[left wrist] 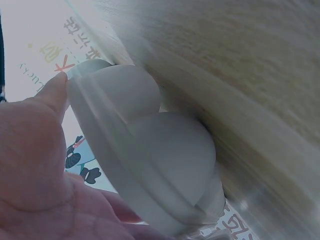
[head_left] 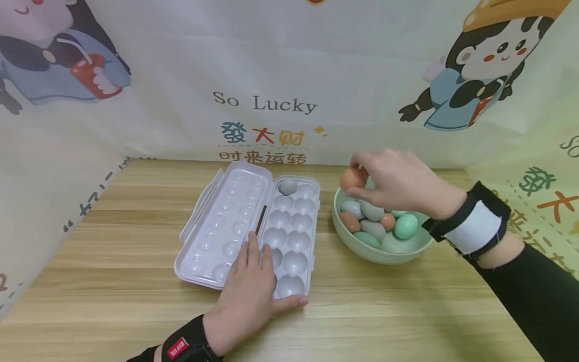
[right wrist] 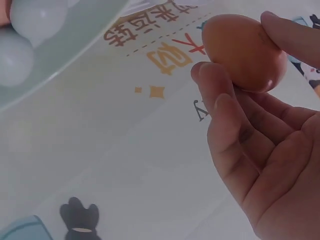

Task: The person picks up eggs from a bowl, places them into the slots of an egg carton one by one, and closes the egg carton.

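My right hand [head_left: 393, 178] pinches a brown egg [head_left: 353, 179] between thumb and fingers, above the left rim of a pale green bowl [head_left: 384, 257]. In the right wrist view the same egg [right wrist: 245, 52] sits against the fingertips. Grey, brown and green eggs [head_left: 372, 230] fill much of the bowl. My left hand [head_left: 251, 286] rests with fairly straight fingers over the near end of a white plastic egg carton [head_left: 235, 181], its thumb along the front edge. The carton lies open, lid to the left; one grey egg [head_left: 288, 186] sits in its far left cup.
Everything stands on a wooden table [head_left: 135, 241]. A printed cloth [head_left: 362, 75] with cartoon figures and lettering hangs behind it and along both sides. Bowl and carton stand side by side with a narrow strip of table between them.
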Available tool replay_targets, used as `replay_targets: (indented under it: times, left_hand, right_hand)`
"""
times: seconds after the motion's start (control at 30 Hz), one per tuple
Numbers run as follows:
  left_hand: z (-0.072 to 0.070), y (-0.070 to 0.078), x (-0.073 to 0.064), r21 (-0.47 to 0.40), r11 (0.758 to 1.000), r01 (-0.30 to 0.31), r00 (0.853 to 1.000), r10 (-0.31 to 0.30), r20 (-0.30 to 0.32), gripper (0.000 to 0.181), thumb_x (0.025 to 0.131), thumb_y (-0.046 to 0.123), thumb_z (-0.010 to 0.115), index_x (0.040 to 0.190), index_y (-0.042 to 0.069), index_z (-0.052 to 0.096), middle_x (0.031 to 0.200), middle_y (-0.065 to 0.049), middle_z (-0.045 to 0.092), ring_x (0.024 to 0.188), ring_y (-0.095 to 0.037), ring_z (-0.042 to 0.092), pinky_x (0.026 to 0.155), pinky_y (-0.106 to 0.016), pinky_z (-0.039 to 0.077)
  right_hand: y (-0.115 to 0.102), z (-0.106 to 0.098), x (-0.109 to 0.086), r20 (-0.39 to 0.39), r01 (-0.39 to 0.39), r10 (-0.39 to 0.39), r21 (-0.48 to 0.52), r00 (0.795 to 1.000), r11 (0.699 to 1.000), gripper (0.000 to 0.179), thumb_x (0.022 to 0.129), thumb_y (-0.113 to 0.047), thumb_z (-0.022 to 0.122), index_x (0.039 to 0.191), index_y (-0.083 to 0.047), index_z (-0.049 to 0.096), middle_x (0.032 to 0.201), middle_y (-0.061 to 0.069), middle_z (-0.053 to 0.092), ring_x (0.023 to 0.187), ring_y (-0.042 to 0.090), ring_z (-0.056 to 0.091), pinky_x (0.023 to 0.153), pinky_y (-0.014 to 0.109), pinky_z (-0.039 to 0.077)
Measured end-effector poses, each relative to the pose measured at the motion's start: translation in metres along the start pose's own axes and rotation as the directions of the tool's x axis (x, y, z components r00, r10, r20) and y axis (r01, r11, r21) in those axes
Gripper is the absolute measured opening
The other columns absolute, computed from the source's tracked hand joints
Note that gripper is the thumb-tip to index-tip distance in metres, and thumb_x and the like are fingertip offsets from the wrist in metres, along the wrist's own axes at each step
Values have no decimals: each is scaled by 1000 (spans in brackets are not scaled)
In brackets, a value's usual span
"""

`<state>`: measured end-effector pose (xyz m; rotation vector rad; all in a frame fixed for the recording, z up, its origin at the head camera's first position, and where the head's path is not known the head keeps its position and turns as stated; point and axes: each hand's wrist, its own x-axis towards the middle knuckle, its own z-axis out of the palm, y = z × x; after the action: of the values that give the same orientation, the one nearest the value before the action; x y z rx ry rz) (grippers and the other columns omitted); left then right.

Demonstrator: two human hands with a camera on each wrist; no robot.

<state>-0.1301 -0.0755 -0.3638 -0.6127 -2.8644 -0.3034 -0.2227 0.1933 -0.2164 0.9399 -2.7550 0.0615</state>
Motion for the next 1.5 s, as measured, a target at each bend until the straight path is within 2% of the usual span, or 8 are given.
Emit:
replay_targets:
  times: [0.3,0.53,0.73,0.9,1.1,1.17,1.33,1.5]
  left_hand:
    - [1,0,1,8,1000,-7,1000,7,9,117,70,80,54,129,-21,41,138,-44,22,129,-51,28,102,-50,28]
    - [0,1,1,17,1000,-22,1000,22,-12,116,71,80,53,127,-21,43,137,-45,24,128,-51,30,101,-49,29]
    - [1,1,0,20,999,-25,999,25,-24,113,72,80,52,127,-19,44,137,-44,26,127,-51,32,100,-49,31]
    - [2,0,0,40,998,-38,998,40,-54,114,72,80,51,125,-21,45,135,-44,28,125,-50,34,99,-49,32]
    - [0,0,-2,86,994,-63,993,71,-95,111,74,82,46,116,-20,50,132,-43,33,119,-49,40,94,-48,37]
    - [-1,1,-2,108,992,-65,991,77,-109,111,74,82,45,115,-20,51,131,-42,35,115,-47,43,91,-47,40]
    - [-2,1,-4,178,984,-26,990,50,-130,117,70,86,44,117,-21,52,129,-39,41,102,-43,48,80,-45,44]
    - [-2,0,-5,220,975,9,991,21,-135,120,67,89,43,117,-20,53,126,-36,46,96,-40,50,70,-42,46]
  right_hand:
    - [-12,-15,37,97,75,-65,-106,993,991,33,85,-43,64,93,-12,56,69,-4,51,60,16,49,50,30,39]
    - [-14,-6,61,167,143,-122,-120,978,982,18,83,-33,59,80,-17,51,69,-7,52,62,12,50,53,28,40]
    - [-9,6,77,253,161,-126,-120,959,980,12,80,-27,57,75,-18,51,68,-6,51,64,12,46,53,27,36]
    - [-7,15,83,299,143,-102,-120,949,982,14,81,-30,59,83,-17,53,72,-9,56,66,12,50,55,27,40]
    - [-5,22,85,328,134,-92,-109,940,985,10,81,-27,59,77,-18,56,62,-11,53,63,12,48,53,26,37]
    - [-5,24,86,336,135,-90,-113,938,984,9,82,-27,60,77,-21,57,65,-12,55,64,11,50,54,26,38]
    - [-7,31,88,356,137,-85,-122,931,983,10,81,-25,61,72,-23,59,74,-8,56,66,12,51,53,27,39]
    - [-7,40,92,335,154,-108,-113,936,982,13,79,-19,60,68,-20,54,65,-6,49,60,13,45,50,26,33]
